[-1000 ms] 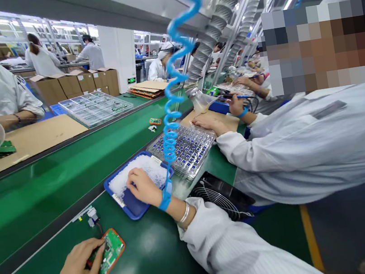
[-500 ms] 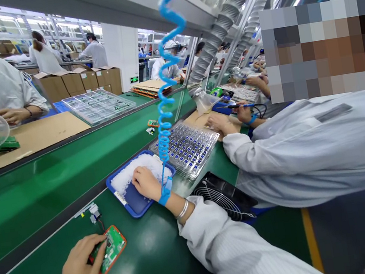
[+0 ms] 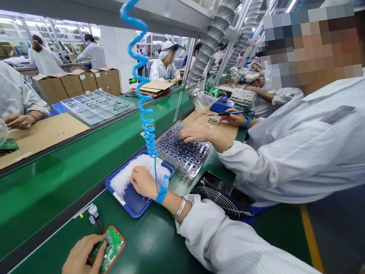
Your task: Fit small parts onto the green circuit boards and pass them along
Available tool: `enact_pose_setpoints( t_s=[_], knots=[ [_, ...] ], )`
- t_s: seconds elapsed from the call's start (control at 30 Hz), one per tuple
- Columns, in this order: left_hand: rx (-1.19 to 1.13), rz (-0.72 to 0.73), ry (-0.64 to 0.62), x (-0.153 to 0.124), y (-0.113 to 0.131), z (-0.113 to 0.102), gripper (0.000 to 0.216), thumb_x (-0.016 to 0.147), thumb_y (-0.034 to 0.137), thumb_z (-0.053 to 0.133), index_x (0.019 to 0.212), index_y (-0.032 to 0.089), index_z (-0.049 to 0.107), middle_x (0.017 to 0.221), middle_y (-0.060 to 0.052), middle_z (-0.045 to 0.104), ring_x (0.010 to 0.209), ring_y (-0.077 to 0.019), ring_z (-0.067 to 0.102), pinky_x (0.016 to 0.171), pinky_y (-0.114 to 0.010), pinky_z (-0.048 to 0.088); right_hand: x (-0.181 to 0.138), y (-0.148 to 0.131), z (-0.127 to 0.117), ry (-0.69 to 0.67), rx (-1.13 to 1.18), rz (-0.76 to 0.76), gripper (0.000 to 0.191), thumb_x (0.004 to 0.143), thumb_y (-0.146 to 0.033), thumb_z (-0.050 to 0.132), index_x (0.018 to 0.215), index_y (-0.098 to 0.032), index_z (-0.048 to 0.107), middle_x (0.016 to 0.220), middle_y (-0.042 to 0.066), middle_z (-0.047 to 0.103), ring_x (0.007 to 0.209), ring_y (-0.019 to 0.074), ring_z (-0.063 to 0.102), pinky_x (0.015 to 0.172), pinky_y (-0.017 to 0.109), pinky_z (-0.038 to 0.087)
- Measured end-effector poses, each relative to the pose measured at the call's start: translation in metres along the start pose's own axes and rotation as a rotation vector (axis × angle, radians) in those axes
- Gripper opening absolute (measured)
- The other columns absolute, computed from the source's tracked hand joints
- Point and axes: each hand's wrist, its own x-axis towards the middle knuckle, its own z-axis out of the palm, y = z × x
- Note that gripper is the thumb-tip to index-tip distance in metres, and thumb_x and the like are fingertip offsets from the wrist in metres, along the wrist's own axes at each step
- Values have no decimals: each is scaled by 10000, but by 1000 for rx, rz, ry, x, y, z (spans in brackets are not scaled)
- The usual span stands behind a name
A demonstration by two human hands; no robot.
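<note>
The person's left hand [image 3: 79, 260] reaches in low from the left, back of the hand upward and wrist fairly straight, with thumb and forefinger drawn close together, pinching the inner side of an orange-edged circuit board [image 3: 118, 243] on the green counter [image 3: 149, 261]. Just beyond the board sits a small white part [image 3: 93, 212] with a red wire. The right arm stretches forward and inward in a white sleeve [image 3: 228, 235], and the right hand [image 3: 144, 183] bends down over a blue tray [image 3: 132, 199], fingers curled, tips by the white pieces [image 3: 122, 179]; whether they pinch one cannot be told. A blue strap [image 3: 163, 190] circles that wrist, joined to a coiled cord [image 3: 142, 88]. Right of the tray is a black fan [image 3: 218, 195]; farther on, a co-worker's hand [image 3: 197, 132] hovers palm-down above or on a clear tray [image 3: 180, 153].
</note>
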Motion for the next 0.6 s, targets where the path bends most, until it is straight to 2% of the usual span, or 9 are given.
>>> enact_pose_setpoints(
  t_s=[0.27,0.43,0.53,0.6],
  knots=[
    [4,-14,-3,1,0,3,348,859,516,466,909,232,660,933,-25,682,766,-155,640,669,-225,519,-2,2,-3,-36,24,-37,162,867,-122,454,756,-136,572,918,86,552,850,186,443,733,316,338],
    [-19,-42,-15,1,0,1,361,840,538,477,890,234,665,930,-27,685,822,-168,646,708,-233,527,1,3,-3,-49,51,-43,134,851,-115,467,759,-132,562,934,93,544,857,185,446,742,316,348],
    [-30,-79,-30,0,-2,2,364,819,551,492,897,244,669,952,-20,687,836,-174,651,723,-240,538,2,-6,-8,-24,72,-21,145,858,-107,447,773,-128,563,950,102,549,865,185,459,759,320,363],
    [-50,-109,-39,-2,-6,4,376,794,567,509,908,249,675,971,-21,689,841,-188,656,714,-251,550,-3,-21,-14,-38,163,-93,166,860,-93,431,765,-132,561,955,97,558,880,173,476,794,310,375]
  ],
)
